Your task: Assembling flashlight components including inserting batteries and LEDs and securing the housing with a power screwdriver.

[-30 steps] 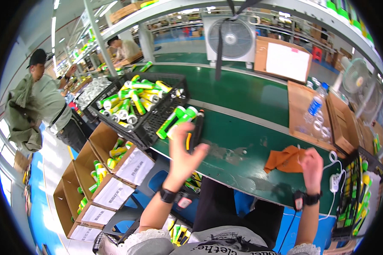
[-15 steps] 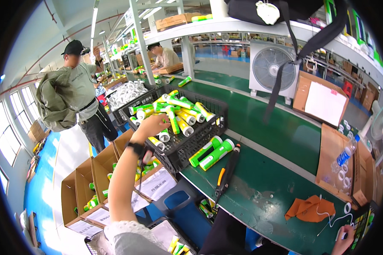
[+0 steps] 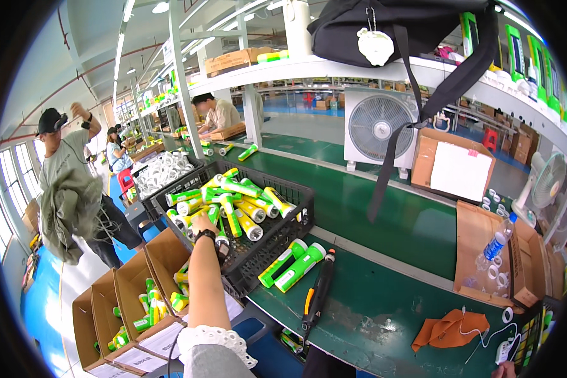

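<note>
Many green-and-yellow cylindrical flashlights [image 3: 230, 217], black plastic crate [image 3: 268, 247], centre-left | left hand [image 3: 203, 224] shifted left, so other lights seem nearest (fingers hidden, grip unclear) | right hand [image 3: 504, 370], lower right, cut off: fingers unclear

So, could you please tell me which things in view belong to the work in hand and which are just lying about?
Likely in the work:
flashlights, with the left hand among them
crate
cartons
black tool

Seemingly just lying about:
bottle
cloth
bag
box fan
</note>
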Motion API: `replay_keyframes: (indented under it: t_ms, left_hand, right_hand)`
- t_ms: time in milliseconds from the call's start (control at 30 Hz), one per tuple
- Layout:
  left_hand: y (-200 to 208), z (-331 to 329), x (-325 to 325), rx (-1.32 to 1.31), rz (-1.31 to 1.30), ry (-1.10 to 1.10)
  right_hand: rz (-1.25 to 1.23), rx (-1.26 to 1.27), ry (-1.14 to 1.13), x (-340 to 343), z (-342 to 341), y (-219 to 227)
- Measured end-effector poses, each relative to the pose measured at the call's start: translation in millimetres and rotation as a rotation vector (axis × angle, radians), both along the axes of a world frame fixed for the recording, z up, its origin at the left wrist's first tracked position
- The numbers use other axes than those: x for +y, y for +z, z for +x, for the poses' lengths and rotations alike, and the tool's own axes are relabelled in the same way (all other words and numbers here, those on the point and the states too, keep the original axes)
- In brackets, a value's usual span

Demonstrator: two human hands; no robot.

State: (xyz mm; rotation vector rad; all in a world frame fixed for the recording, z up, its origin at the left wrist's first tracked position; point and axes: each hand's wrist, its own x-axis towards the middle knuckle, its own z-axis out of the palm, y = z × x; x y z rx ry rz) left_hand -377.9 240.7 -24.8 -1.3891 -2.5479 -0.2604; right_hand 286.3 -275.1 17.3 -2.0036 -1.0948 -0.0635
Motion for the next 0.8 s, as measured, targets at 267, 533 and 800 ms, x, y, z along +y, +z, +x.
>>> replay_keyframes:
  t_ms: [267,533,800]
  left_hand:
    - [167.8,136.4,-110.0,-0.288,0.694,-0.851]
    - [119.0,336.2,-215.0,-1.655,0.040,-1.432]
    - [-10.7,496.8,-195.6,-2.557,-0.349,-0.936]
  right_hand:
    - [0.136,0.187,0.611,96.1,-24.7,-17.2]
    - [0.220,0.284,1.214,189.5,-107.6,-11.3]
    - [0.148,0.537,1.026,191.9,-75.4,-47.9]
